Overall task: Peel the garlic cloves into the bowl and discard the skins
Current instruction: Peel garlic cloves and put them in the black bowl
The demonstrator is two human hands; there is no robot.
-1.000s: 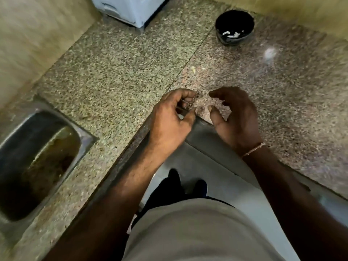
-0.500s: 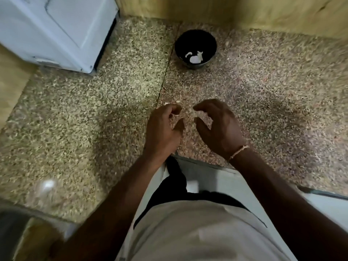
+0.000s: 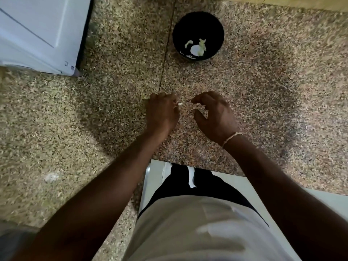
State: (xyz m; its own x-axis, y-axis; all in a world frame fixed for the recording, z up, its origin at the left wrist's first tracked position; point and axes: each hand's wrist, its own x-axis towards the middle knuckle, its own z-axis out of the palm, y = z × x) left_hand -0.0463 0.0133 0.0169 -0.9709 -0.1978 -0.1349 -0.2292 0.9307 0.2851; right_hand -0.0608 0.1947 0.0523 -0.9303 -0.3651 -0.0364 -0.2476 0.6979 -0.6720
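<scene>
Bowl [image 3: 197, 21] shifted nearer; left hand [image 3: 162, 113] hides garlic clove [image 3: 180, 104].

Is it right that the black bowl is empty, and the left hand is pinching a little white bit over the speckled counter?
Not quite: the black bowl is not empty. The head view shows pale garlic pieces lying in its bottom. The rest holds: the left hand pinches a small white bit over the speckled counter.
</scene>
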